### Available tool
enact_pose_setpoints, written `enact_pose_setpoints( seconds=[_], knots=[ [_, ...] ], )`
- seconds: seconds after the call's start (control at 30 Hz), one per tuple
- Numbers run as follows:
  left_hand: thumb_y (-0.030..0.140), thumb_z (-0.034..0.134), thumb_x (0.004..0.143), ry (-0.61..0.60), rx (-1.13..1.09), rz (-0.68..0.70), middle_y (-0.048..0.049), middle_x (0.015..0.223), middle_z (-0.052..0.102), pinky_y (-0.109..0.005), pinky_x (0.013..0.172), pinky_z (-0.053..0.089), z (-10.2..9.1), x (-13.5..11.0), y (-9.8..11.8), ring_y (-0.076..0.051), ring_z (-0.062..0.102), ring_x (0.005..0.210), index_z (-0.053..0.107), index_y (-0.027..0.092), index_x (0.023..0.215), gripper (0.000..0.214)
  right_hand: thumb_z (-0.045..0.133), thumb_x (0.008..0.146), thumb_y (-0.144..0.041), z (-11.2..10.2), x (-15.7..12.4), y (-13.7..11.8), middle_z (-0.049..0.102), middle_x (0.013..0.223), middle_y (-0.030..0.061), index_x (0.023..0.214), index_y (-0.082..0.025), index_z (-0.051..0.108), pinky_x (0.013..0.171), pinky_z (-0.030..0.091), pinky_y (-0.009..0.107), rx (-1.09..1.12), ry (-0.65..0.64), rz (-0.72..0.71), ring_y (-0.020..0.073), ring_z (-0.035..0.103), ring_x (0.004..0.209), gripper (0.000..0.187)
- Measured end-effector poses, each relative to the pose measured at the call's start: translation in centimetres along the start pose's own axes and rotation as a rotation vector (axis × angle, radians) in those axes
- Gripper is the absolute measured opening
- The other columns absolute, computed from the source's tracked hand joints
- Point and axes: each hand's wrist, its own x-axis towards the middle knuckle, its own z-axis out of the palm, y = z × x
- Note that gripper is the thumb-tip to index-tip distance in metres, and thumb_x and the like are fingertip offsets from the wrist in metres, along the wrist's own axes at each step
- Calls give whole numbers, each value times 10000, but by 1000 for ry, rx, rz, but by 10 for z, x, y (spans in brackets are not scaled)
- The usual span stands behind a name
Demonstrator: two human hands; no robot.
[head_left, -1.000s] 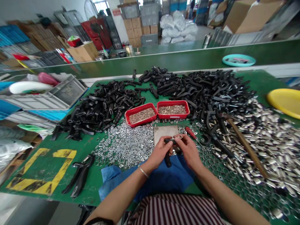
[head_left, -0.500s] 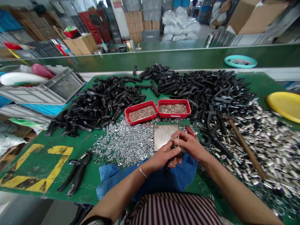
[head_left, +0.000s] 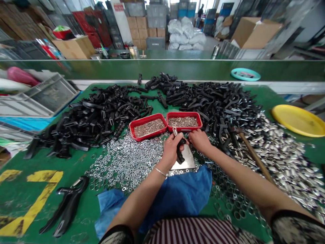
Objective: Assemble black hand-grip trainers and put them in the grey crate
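Note:
My left hand is closed around a black plastic handle part with a small silver fitting at its top end. It holds the part over a square metal plate, just in front of the right red tray of small metal pieces. My right hand rests next to it with its fingers curled down at the plate's far right corner, among loose silver rings; what they hold, if anything, is hidden.
A left red tray holds small metal bits. Black plastic parts are heaped left and right, silver washers in front, metal sleeves on the right. A hammer, yellow dish, blue cloth and assembled black tool lie nearby.
Both hands moved forward from over the blue cloth to the plate's far edge by the red trays. The hands have separated; the left now holds the black part upright alone.

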Motion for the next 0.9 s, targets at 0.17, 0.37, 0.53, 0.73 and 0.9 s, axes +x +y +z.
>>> enact_pose_setpoints(
  seconds=[0.17,0.37,0.53,0.73,0.9],
  knots=[
    [475,619,917,32,146,111,-32,899,677,-237,672,459,-11,-3,-11,-106,565,682,604,188,947,289,543,896,-93,-12,3,-1,664,1057,213,905,-121,661,887,471,420,35,-2,-35,313,579,1052,121],
    [414,506,997,131,681,374,-56,993,643,-335,912,450,-30,-8,4,-192,591,956,603,206,1018,230,564,980,-365,-24,-33,-31,689,992,60,1200,-217,562,848,546,388,1062,42,22,201,667,894,265],
    [420,450,1022,93,842,402,-57,962,608,-336,885,450,-26,-11,-1,-198,584,933,550,203,1016,238,707,888,-425,-25,-52,-53,692,871,29,997,-188,659,769,553,318,1676,-133,174,140,650,760,265],
    [413,467,1012,56,885,411,-57,945,591,-339,871,441,-20,-15,-4,-210,572,907,544,204,996,223,779,821,-403,-34,-61,-46,700,831,9,954,-195,615,702,537,295,1607,-208,184,125,656,675,296],
    [398,582,954,-41,768,405,-72,1004,638,-337,954,405,-12,-21,7,-237,577,987,640,227,980,182,813,785,-364,-28,-69,-42,659,779,-28,894,-216,567,588,505,264,1589,-153,141,112,615,600,307]
  ],
)
